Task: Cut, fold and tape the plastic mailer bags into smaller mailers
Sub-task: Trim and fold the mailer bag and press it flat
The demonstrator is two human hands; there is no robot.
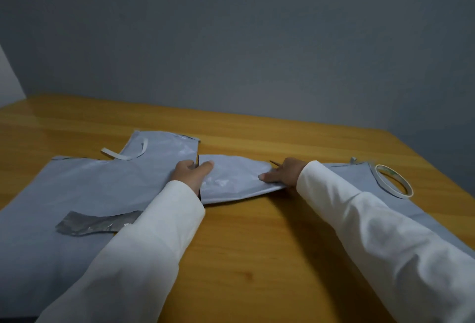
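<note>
At frame centre the small mailer (236,181) lies lengthwise between both grips, left hand (191,172) and right hand (282,174) pinching its ends

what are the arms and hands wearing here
Both arms wear long white sleeves, loose and creased, reaching to the wrists. The left hand and right hand are bare: no gloves, rings or watch show.

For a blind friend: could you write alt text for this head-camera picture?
Two white-sleeved hands, left hand and right hand, hold a small grey mailer piece by its ends on a wooden table. Larger grey bags lie left; a tape roll sits right.
</note>
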